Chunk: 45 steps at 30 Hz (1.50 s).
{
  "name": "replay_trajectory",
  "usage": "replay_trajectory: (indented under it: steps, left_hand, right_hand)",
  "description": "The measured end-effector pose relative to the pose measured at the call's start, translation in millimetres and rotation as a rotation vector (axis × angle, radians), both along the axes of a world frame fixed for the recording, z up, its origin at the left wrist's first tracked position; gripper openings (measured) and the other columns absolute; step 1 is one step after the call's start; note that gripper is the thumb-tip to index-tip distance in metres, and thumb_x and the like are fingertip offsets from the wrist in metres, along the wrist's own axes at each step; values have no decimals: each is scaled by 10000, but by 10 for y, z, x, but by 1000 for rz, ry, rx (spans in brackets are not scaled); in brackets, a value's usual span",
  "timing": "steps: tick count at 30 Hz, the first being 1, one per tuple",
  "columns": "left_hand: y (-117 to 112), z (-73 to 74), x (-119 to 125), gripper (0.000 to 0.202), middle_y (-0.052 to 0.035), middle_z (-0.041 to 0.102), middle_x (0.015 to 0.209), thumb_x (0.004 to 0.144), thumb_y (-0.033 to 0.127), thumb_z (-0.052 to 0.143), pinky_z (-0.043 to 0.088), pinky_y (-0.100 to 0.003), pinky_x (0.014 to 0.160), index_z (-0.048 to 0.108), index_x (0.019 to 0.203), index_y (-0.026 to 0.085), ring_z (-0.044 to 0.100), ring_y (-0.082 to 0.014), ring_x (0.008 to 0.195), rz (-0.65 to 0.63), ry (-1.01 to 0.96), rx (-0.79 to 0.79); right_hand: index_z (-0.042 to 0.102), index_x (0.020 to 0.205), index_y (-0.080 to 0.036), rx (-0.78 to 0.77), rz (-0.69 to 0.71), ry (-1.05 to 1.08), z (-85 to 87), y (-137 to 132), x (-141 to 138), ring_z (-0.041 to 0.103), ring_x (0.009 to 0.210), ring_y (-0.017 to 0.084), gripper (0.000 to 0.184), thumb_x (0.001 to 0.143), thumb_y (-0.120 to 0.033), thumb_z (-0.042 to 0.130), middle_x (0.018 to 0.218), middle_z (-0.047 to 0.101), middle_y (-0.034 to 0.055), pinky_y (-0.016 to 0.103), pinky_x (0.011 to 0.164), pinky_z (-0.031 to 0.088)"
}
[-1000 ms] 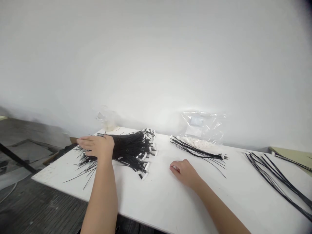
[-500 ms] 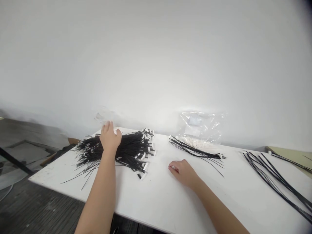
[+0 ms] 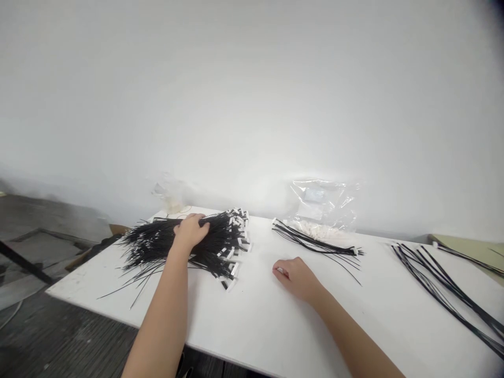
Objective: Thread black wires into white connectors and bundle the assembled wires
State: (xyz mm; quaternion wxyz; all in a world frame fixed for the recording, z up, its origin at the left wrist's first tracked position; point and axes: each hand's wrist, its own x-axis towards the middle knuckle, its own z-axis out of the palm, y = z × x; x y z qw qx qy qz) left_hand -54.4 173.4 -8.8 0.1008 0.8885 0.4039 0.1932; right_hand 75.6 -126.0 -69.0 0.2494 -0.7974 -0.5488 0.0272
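Black cables lie heaped under the left hand, digits splayed, and apart from the right hand, fingers curled together.

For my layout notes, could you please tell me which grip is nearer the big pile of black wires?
Left. The left grip is over the pile of wires; the right grip is apart from it, off to its right.

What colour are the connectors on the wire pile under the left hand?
The connectors are white, on black wires; the head view shows them best.
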Motion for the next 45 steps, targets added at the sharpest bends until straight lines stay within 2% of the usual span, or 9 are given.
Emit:
replay_trajectory:
  steps: [4, 8, 15, 22, 28, 32, 35, 39, 45]
  left_hand:
    - [-237, 48, 80, 322, -40, 619, 902, 666, 471, 511, 415, -278, 793, 640, 778, 198, 547, -168, 845, -502, 16, -122]
    - [-417, 39, 157, 373, -20, 625, 806, 517, 501, 638, 423, -233, 686, 642, 720, 188, 554, -149, 735, -608, 139, -192]
    - [-453, 68, 182, 390, -22, 632, 776, 804, 463, 318, 396, -233, 682, 624, 784, 222, 550, -138, 717, -514, 24, -34]
    - [-527, 122, 161, 493, -55, 643, 856, 840, 515, 178, 356, -255, 667, 523, 1107, 285, 572, -191, 795, -53, -89, 148]
    - [-468, 52, 98, 459, -109, 597, 854, 771, 523, 394, 275, -321, 818, 613, 999, 190, 506, -219, 873, -20, -363, 540]
    - [-345, -25, 112, 242, -89, 553, 751, 750, 342, 502, 192, -377, 804, 680, 867, 228, 462, -188, 765, -16, -682, 861]
    - [-419, -60, 172, 208, -63, 528, 702, 752, 239, 517, 172, -363, 781, 689, 850, 301, 446, -164, 748, -153, -770, 1038]
    - [-774, -133, 290, 248, -14, 561, 693, 730, 236, 587, 144, -337, 800, 650, 896, 408, 465, -134, 744, -440, -744, 1077]
    - [-1273, -273, 401, 275, 24, 635, 827, 804, 230, 465, 180, -311, 710, 599, 983, 389, 538, -125, 811, -904, -326, 634]
  right_hand:
    - [593, 770, -226, 2, 10, -7, -4, -13, 9, 446, 511, 96, 248, 851, -254, 361, 567, 544, -33, 216, 624, 323]
    - [595, 775, -230, 9, -5, -7, -20, -24, 20, 435, 505, 95, 239, 848, -249, 369, 552, 532, -37, 215, 615, 319]
    - [587, 754, -231, 9, -9, -2, -17, -11, 33, 413, 485, 91, 237, 844, -249, 369, 531, 513, -40, 213, 611, 309]
    - [593, 771, -232, 9, -12, 0, -20, -19, 27, 423, 496, 95, 229, 841, -252, 376, 535, 513, -36, 211, 582, 294]
    - [588, 756, -234, 14, -17, 21, -6, -15, 19, 400, 478, 87, 216, 831, -235, 385, 523, 503, -44, 205, 566, 291]
    - [588, 748, -233, 18, -22, 38, -17, -26, 22, 403, 481, 91, 218, 832, -249, 388, 524, 501, -41, 211, 568, 297]
    - [592, 815, -238, 41, -19, 41, -45, -29, 29, 427, 503, 103, 212, 841, -269, 384, 524, 493, -37, 229, 609, 322]
    - [543, 1022, -247, 140, -52, 50, -24, -18, 15, 439, 547, 124, 245, 853, -329, 385, 533, 461, -37, 265, 679, 350]
    - [445, 1153, -224, 364, -155, 94, 73, -50, 5, 385, 519, 111, 377, 809, -375, 478, 535, 385, -56, 251, 647, 356]
